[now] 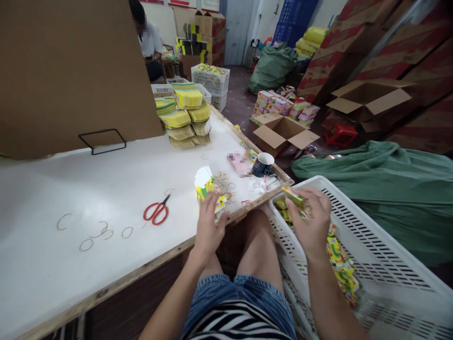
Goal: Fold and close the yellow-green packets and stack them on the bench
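Observation:
My left hand [208,224] is closed around a small stack of yellow-green packets [207,186] held upright at the white table's near edge [148,267]. My right hand [309,215] is over the white plastic crate [385,255] beside my knees, its fingers pinched on several more yellow-green packets [294,196]. More of the same packets [341,267] lie loose along the crate's bottom.
Red-handled scissors [156,212] and scattered rubber bands [102,231] lie on the table. Bundled packet stacks [186,115] stand at its far side, a dark cup [264,165] at its right corner. A big cardboard sheet [67,71] stands at the back left. Another person [148,42] sits beyond.

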Action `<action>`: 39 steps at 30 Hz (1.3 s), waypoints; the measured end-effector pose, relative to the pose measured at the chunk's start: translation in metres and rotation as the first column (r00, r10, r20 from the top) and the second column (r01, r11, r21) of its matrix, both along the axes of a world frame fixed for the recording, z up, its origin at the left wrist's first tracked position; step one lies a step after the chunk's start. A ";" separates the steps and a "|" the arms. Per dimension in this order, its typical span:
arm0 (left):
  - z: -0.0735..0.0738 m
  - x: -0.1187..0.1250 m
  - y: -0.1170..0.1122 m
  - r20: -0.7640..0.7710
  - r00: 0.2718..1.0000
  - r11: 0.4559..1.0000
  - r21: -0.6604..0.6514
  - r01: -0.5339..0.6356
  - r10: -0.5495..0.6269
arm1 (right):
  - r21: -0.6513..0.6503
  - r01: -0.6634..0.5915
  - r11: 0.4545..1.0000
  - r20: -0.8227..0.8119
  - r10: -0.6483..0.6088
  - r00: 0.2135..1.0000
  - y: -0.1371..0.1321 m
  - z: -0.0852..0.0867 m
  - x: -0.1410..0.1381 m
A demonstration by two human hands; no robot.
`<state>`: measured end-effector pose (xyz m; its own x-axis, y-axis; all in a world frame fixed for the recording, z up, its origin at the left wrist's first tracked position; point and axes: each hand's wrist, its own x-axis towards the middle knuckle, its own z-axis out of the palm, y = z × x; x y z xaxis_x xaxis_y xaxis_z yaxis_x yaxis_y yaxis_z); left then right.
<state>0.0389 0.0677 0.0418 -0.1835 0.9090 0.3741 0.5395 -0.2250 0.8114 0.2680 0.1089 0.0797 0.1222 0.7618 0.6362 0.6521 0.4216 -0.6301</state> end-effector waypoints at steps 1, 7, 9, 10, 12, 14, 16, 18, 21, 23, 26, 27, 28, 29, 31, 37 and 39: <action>-0.004 -0.007 0.003 -0.055 0.996 0.998 -0.012 -0.069 0.068 | -0.016 0.009 1.000 0.020 -0.009 1.000 0.004 -0.001 -0.001; -0.025 -0.019 0.008 -0.084 0.996 0.996 -0.087 -0.019 0.011 | -0.491 -0.402 0.773 -0.343 0.252 0.905 0.037 -0.056 -0.076; -0.025 -0.019 0.006 -0.030 0.999 0.996 -0.085 0.015 -0.017 | -0.510 -0.446 0.736 -0.405 0.252 0.879 0.046 -0.071 -0.101; -0.023 -0.020 0.004 0.007 1.000 0.996 -0.086 0.022 -0.022 | -0.504 -0.459 0.732 -0.430 0.249 0.868 0.049 -0.075 -0.109; -0.017 -0.022 0.001 0.113 0.994 0.997 -0.081 0.004 0.005 | -0.483 -0.492 0.724 -0.497 0.236 0.835 0.050 -0.077 -0.114; -0.011 -0.024 -0.001 0.279 0.959 0.997 -0.058 -0.042 0.056 | -0.455 -0.524 0.720 -0.560 0.225 0.797 0.045 -0.072 -0.111; -0.006 -0.024 -0.002 0.494 0.867 0.998 -0.031 -0.049 0.058 | -0.422 -0.567 0.708 -0.633 0.218 0.743 0.033 -0.064 -0.105; -0.005 -0.022 0.000 0.673 0.740 0.999 -0.026 0.041 -0.013 | -0.375 -0.624 0.686 -0.728 0.199 0.656 0.019 -0.058 -0.101; -0.006 -0.018 0.003 0.810 0.570 0.964 -0.023 0.266 -0.138 | -0.325 -0.688 0.648 -0.835 0.145 0.531 -0.001 -0.051 -0.101; -0.005 -0.015 0.002 0.847 0.497 0.926 -0.012 0.377 -0.191 | -0.334 -0.702 0.629 -0.852 0.119 0.511 -0.010 -0.048 -0.102; -0.004 -0.012 -0.001 0.860 0.460 0.906 0.005 0.423 -0.220 | -0.345 -0.711 0.613 -0.852 0.114 0.511 -0.018 -0.043 -0.103; -0.004 -0.011 -0.002 0.859 0.462 0.908 0.008 0.418 -0.221 | -0.346 -0.711 0.612 -0.848 0.120 0.516 -0.019 -0.041 -0.102; -0.003 -0.010 -0.002 0.857 0.468 0.912 0.006 0.410 -0.216 | -0.349 -0.710 0.611 -0.843 0.126 0.522 -0.021 -0.039 -0.101; -0.003 -0.009 -0.003 0.856 0.474 0.917 -0.002 0.399 -0.204 | -0.354 -0.710 0.608 -0.836 0.134 0.532 -0.022 -0.036 -0.099; -0.004 -0.007 -0.003 0.859 0.492 0.935 -0.043 0.352 -0.146 | -0.377 -0.702 0.604 -0.807 0.158 0.570 -0.025 -0.032 -0.097; -0.001 0.000 -0.004 0.797 0.604 0.972 -0.125 0.199 -0.022 | -0.436 -0.569 0.697 -0.660 0.183 0.729 -0.031 -0.029 -0.094; 0.002 0.002 -0.007 0.761 0.648 0.985 -0.087 0.148 -0.030 | -0.435 -0.517 0.737 -0.628 0.163 0.761 -0.032 -0.032 -0.093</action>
<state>0.0406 0.0604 0.0438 -0.2641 0.9643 0.0214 -0.2895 -0.1004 0.9519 0.1754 0.0773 0.0477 -0.0517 0.9987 0.0024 0.0310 0.0040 -0.9995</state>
